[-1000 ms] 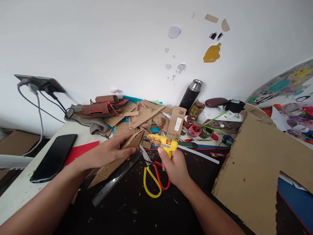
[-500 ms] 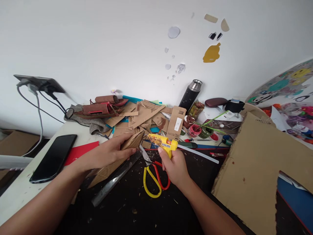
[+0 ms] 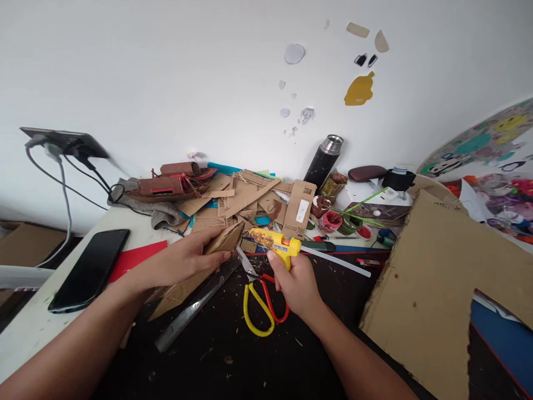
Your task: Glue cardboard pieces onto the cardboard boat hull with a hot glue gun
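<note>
My left hand is closed around a folded cardboard piece, thumb on the near side and fingers over the top. In my right hand is a yellow hot glue gun, a long pale glue stick jutting from its back. The gun's nozzle points left, right by the end of the cardboard; whether they touch I cannot tell. Below the gun, scissors with one yellow and one red handle lie on the dark mat. A metal ruler rests beside them, under my left forearm's side.
Cardboard scraps pile up behind my hands, with a brown model boat to their left. A black flask and paint pots stand at the back. A large cardboard sheet covers the right; a phone lies left.
Almost nothing differs. The whole view has shifted very slightly, and both hands keep the same hold on the cardboard and the glue gun.
</note>
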Motion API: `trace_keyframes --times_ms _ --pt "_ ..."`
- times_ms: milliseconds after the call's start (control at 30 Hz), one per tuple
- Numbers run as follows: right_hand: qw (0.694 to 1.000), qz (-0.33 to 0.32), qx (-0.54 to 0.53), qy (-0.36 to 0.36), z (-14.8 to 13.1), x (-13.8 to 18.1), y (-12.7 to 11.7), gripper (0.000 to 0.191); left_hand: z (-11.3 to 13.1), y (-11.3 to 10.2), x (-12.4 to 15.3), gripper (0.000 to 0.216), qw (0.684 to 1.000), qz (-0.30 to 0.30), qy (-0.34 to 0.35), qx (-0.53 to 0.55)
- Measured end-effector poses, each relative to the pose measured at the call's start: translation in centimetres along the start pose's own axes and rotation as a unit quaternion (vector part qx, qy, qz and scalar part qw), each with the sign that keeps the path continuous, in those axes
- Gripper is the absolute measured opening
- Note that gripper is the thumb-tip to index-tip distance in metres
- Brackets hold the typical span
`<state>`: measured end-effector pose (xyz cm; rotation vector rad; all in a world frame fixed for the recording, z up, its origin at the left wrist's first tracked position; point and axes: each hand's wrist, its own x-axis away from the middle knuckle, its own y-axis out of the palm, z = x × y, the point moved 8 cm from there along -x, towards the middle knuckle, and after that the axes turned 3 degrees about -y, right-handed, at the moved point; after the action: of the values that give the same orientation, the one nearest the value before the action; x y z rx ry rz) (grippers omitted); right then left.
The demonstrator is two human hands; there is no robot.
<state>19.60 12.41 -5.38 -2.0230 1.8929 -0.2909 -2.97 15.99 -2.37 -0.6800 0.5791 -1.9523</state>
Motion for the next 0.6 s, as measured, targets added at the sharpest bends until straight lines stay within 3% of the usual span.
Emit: trace_keyframes --times_ms 600 --pt "1.0 0.008 -0.008 -0.011 -0.1 0.0 -0.1 0.06 -1.0 0.3 0.0 0.082 0.998 -0.022 -0.028 0.059"
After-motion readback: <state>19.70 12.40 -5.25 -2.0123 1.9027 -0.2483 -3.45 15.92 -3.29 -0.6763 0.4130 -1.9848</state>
